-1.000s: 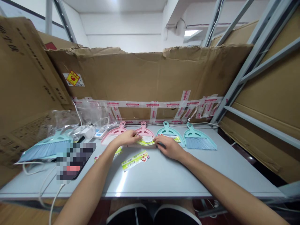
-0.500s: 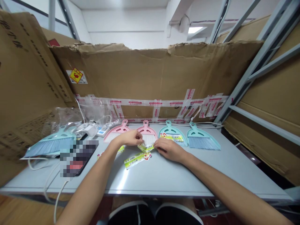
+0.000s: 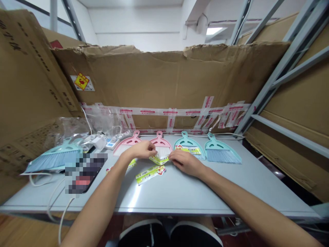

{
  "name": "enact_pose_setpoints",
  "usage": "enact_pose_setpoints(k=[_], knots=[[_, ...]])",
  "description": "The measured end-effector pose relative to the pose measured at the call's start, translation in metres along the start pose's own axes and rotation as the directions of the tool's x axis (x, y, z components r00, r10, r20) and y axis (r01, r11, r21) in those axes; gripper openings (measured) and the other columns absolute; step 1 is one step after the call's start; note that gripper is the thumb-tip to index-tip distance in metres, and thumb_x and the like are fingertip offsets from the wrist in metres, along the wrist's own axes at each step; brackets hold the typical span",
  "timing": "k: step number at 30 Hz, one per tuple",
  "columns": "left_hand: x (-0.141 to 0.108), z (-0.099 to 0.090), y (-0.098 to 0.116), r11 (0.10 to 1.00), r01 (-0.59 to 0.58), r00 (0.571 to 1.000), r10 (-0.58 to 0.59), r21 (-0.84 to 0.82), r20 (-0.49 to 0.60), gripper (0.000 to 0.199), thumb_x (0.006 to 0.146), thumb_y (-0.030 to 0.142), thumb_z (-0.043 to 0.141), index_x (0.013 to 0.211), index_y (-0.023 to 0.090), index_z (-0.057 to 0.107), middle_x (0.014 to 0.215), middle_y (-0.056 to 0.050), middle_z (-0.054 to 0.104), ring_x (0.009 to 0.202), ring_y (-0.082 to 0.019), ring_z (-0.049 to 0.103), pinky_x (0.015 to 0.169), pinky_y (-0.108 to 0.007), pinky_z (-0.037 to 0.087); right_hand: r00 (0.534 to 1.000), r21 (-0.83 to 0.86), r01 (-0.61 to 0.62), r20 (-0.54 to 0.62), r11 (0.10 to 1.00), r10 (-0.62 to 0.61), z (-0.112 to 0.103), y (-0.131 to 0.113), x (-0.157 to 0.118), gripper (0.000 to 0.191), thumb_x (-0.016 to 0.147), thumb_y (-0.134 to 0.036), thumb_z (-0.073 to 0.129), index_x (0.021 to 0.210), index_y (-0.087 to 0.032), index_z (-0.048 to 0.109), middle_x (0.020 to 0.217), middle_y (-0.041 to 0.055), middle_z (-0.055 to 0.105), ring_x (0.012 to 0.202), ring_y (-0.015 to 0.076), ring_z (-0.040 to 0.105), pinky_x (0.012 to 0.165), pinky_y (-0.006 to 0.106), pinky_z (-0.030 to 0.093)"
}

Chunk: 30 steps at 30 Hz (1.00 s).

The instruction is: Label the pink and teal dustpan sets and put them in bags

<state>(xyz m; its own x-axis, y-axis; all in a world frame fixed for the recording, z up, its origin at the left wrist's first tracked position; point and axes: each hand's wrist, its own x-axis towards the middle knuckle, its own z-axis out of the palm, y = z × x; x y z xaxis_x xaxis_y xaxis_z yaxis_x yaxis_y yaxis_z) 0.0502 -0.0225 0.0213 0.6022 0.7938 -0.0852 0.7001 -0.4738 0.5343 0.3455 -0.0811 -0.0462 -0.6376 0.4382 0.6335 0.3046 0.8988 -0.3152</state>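
Two hands work at the middle of a grey table (image 3: 180,195). My left hand (image 3: 140,150) grips the white bristles of a pink dustpan (image 3: 160,140). My right hand (image 3: 183,162) pinches the end of a yellow-green label (image 3: 159,160) that bends across the bristle tips. A second pink dustpan (image 3: 127,144) lies just left of my left hand. To the right lie two teal dustpans (image 3: 189,148) (image 3: 221,154). A loose label strip (image 3: 149,174) sits below my hands.
A larger teal brush (image 3: 55,158) and a pixelated phone (image 3: 84,173) lie at the left, near a plastic bag (image 3: 102,123), a power strip (image 3: 111,144) and white cables (image 3: 52,190). Taped cardboard (image 3: 164,82) stands behind the table. A metal shelf frame (image 3: 280,72) stands at the right.
Since a second ago, the label has gone from lying low across the pink dustpan to bending around its bristle tips. Both hands have stayed on it, and the view has shifted slightly.
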Motion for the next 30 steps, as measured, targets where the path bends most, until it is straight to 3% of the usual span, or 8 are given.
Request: enact_pose_setpoints(k=[7, 17, 30], knots=[[-0.002, -0.004, -0.002, 0.996, 0.065, 0.998, -0.065, 0.062, 0.0, 0.027, 0.08, 0.04, 0.065, 0.062, 0.024, 0.055, 0.058, 0.001, 0.052, 0.055, -0.018, 0.048, 0.058, -0.034, 0.027, 1.0, -0.013, 0.001, -0.026, 1.0, -0.001, 0.003, 0.004, -0.001, 0.03, 0.107, -0.011, 0.057, 0.121, -0.027, 0.077, 0.115, 0.011, 0.083, 0.111, 0.0286, 0.078, 0.099, 0.05, 0.066], [0.001, 0.0, -0.013, 0.991, 0.074, 0.995, -0.064, 0.113, -0.082, 0.027, 0.081, 0.041, 0.071, 0.062, 0.023, 0.065, 0.058, -0.002, 0.063, 0.052, -0.019, 0.049, 0.058, -0.035, 0.026, 0.998, -0.099, -0.051, -0.028, 0.994, 0.048, 0.005, 0.009, -0.001, 0.027, 0.108, -0.009, 0.057, 0.12, -0.024, 0.075, 0.116, 0.011, 0.082, 0.112, 0.0283, 0.077, 0.101, 0.05, 0.064], [0.01, 0.004, -0.025, 0.932, 0.153, 0.984, -0.115, 0.328, -0.134, 0.032, 0.097, 0.044, 0.06, 0.082, 0.022, 0.078, 0.083, -0.007, 0.08, 0.07, -0.021, 0.065, 0.062, -0.033, 0.034, 0.993, -0.205, -0.111, -0.05, 0.972, 0.103, 0.017, 0.022, 0.005, 0.021, 0.107, -0.006, 0.061, 0.116, -0.022, 0.073, 0.116, 0.0117, 0.083, 0.109, 0.0284, 0.076, 0.098, 0.046, 0.062]])
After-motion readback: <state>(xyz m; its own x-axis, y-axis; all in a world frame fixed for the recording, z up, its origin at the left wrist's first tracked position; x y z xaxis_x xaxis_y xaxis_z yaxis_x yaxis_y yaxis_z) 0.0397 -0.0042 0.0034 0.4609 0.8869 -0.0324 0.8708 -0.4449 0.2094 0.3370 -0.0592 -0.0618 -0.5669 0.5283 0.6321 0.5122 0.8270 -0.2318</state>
